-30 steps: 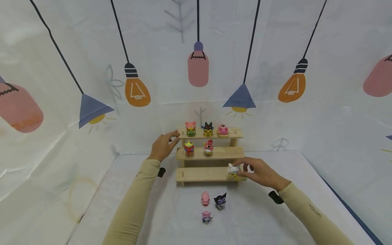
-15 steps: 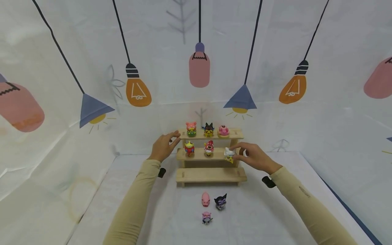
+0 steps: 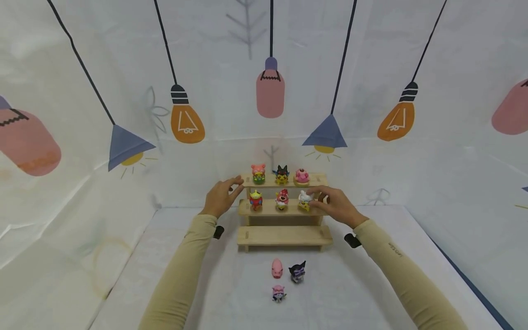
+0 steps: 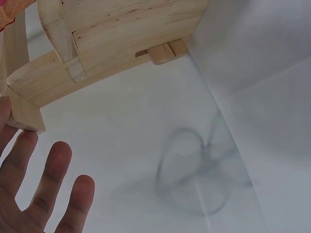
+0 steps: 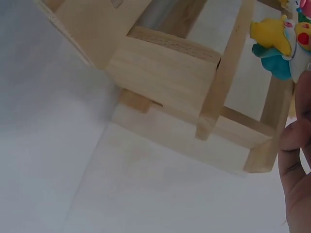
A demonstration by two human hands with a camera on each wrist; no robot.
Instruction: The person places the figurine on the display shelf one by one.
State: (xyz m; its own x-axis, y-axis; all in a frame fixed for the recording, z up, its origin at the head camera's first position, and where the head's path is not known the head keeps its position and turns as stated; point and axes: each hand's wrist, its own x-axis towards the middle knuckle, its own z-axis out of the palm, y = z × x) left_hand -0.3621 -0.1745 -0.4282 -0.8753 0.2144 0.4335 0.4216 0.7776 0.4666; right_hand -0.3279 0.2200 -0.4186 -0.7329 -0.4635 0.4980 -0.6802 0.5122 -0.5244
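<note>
Now the right hand pinches the white toy figure onto the wooden rack's middle shelf; releasing upright seems next, while the open-fingered left hand steadies the rack.

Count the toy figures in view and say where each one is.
9. Three stand on the top shelf, three on the middle shelf, the rightmost white figure gripped by the right hand. Three sit on the table. The bottom shelf holds none.
</note>
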